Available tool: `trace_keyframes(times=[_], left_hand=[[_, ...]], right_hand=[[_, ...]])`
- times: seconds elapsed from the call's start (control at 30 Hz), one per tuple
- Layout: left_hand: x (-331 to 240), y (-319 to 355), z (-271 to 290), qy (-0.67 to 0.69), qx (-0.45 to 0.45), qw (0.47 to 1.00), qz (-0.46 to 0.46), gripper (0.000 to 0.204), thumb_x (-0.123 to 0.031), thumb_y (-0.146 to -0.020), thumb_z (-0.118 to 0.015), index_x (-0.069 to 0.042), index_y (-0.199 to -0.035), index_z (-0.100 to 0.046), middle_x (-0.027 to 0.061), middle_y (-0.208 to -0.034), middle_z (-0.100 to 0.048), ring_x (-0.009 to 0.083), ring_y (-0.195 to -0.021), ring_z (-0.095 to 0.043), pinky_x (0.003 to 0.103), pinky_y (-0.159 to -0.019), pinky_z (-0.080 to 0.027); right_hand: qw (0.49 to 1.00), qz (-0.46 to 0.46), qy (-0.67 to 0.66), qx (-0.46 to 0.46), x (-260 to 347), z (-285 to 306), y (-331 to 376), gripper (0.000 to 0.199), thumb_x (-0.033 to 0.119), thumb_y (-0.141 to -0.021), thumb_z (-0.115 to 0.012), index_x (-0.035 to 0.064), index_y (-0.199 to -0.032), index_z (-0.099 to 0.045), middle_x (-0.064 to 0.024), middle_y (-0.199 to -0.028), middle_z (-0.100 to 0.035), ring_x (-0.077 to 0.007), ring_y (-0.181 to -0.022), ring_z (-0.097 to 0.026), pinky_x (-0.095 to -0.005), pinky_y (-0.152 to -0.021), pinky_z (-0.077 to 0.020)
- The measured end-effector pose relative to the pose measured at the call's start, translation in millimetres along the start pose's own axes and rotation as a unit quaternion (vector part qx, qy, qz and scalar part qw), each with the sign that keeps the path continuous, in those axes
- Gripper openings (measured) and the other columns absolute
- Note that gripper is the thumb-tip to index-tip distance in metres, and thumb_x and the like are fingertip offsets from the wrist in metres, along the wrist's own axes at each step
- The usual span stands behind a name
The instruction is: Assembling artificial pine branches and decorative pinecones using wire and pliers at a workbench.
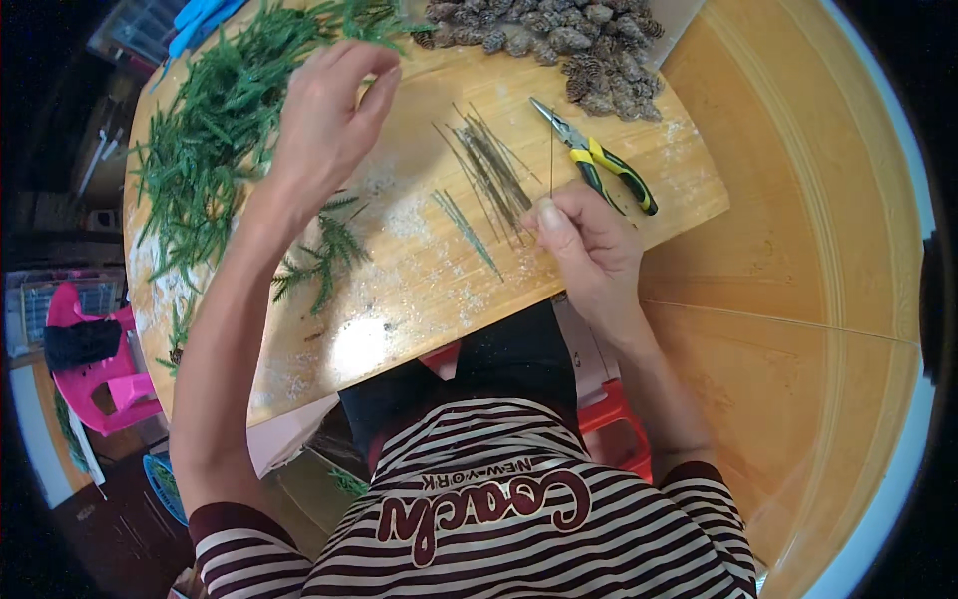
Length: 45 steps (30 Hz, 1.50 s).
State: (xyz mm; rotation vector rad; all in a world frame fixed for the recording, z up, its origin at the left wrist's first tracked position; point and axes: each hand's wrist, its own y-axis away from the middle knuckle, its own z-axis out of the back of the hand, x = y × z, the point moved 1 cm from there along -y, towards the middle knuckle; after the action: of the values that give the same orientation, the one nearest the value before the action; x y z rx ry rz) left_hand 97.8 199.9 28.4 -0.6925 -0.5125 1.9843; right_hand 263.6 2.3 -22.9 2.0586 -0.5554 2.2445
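Observation:
In my right hand (594, 245) a thin dark wire (552, 150) stands up, pinched between thumb and fingers. My left hand (334, 115) is raised over the far left of the table, beside the green sprigs (205, 130). Its fingers are curled toward the thumb; what they hold, if anything, I cannot make out. Left of my right hand lies a loose bundle of thin dark wires (489, 165), with a few greenish strips (467, 232) next to it. Pliers (597, 155) with yellow and black handles rest just beyond my right hand. One separate green sprig (324, 255) lies under my left forearm.
Brown pine cones (559, 35) are heaped at the table's far edge. Whitish crumbs dot the wooden table (419, 309). A larger wooden surface (758, 240) spreads to the right. On the left stands a pink chair (95, 374) with a dark cloth; a red stool (614, 429) is below the table.

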Motion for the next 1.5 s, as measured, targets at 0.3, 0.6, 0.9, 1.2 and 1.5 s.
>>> trace_keyframes(times=[0.3,0.6,0.9,1.2,1.5], left_hand=[[14,-64,-65,-0.117,0.103,0.982,-0.108,0.031,-0.019,-0.076,-0.061,-0.004,-0.103,-0.057,0.015,-0.098,-0.055,0.0305,-0.097,-0.05,0.043,-0.083,-0.039],[2,-84,-91,-0.214,0.176,0.956,-0.095,0.02,-0.014,-0.073,-0.058,-0.001,-0.089,-0.055,0.0145,-0.085,-0.057,0.0313,-0.089,-0.052,0.042,-0.077,-0.042],[-1,-80,-82,-0.252,0.201,0.939,-0.117,0.013,-0.012,-0.074,-0.053,-0.001,-0.079,-0.057,0.0164,-0.079,-0.058,0.0322,-0.078,-0.055,0.042,-0.069,-0.044],[-30,-46,-22,0.274,0.172,0.893,0.313,0.014,-0.014,-0.081,-0.058,-0.002,-0.088,-0.059,0.0195,-0.078,-0.058,0.0332,-0.08,-0.058,0.041,-0.071,-0.046],[-73,57,23,0.641,0.04,0.663,0.385,0.026,-0.012,-0.085,-0.055,0.005,-0.104,-0.055,0.0083,-0.093,-0.06,0.0133,-0.072,-0.06,0.025,-0.065,-0.051]], right_hand=[[0.974,0.196,0.105,-0.041,-10,0,-2,0.001,-0.005,-0.085,-0.055,-0.0043,-0.085,-0.054,-0.0108,-0.081,-0.059,-0.0125,-0.066,-0.052,-0.0226,-0.057,-0.0413],[0.969,0.22,0.101,-0.041,-12,4,-3,0.004,-0.006,-0.082,-0.056,-0.0045,-0.083,-0.054,-0.0135,-0.076,-0.06,-0.0147,-0.061,-0.053,-0.0232,-0.051,-0.0394],[0.968,0.219,0.117,-0.041,-11,3,-3,0.004,-0.006,-0.081,-0.057,-0.0045,-0.083,-0.054,-0.0145,-0.077,-0.06,-0.0166,-0.062,-0.054,-0.0237,-0.052,-0.0407],[0.973,0.197,0.113,-0.031,-12,2,2,0.001,-0.005,-0.084,-0.054,-0.0043,-0.085,-0.055,-0.013,-0.081,-0.06,-0.0151,-0.063,-0.054,-0.0236,-0.056,-0.042],[0.984,0.129,0.104,-0.061,1,-2,12,0.008,-0.004,-0.085,-0.053,-0.004,-0.091,-0.057,-0.0096,-0.078,-0.059,-0.0133,-0.063,-0.053,-0.0227,-0.06,-0.0432]])
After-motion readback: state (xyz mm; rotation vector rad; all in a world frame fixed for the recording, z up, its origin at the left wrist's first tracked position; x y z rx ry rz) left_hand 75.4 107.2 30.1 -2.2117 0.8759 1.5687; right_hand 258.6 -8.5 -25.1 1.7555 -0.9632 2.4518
